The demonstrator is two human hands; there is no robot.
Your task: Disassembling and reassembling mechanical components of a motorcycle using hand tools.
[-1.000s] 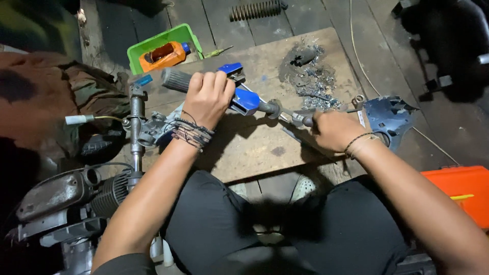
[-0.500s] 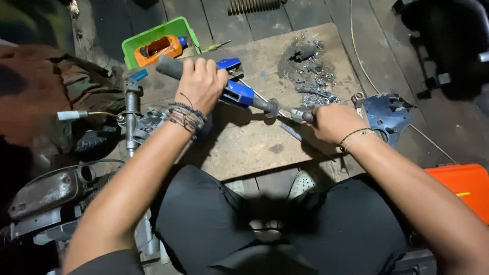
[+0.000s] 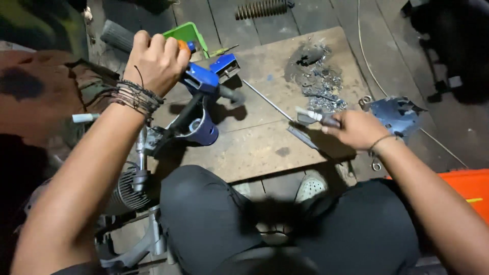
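My left hand (image 3: 157, 60) is raised at the upper left, closed around the grey grip of a blue handlebar-like part (image 3: 201, 81) that ends in a blue cylindrical housing (image 3: 202, 130). My right hand (image 3: 356, 128) rests low over the wooden board (image 3: 254, 147) at the right, its fingers shut on a small spark-plug-shaped metal piece (image 3: 313, 116). A thin metal rod (image 3: 267, 100) lies on the board between the two hands.
A green bin (image 3: 191, 35) stands behind my left hand. Metal scraps (image 3: 321, 81) sit in a dark pile on the board's far right. A blue-grey metal plate (image 3: 396, 114) lies beside my right hand, an orange box (image 3: 466, 186) at right, an engine (image 3: 125, 191) at left.
My left hand has lifted the blue part up and to the left, off the board. My right hand has come away from it, now holding only the small metal piece.
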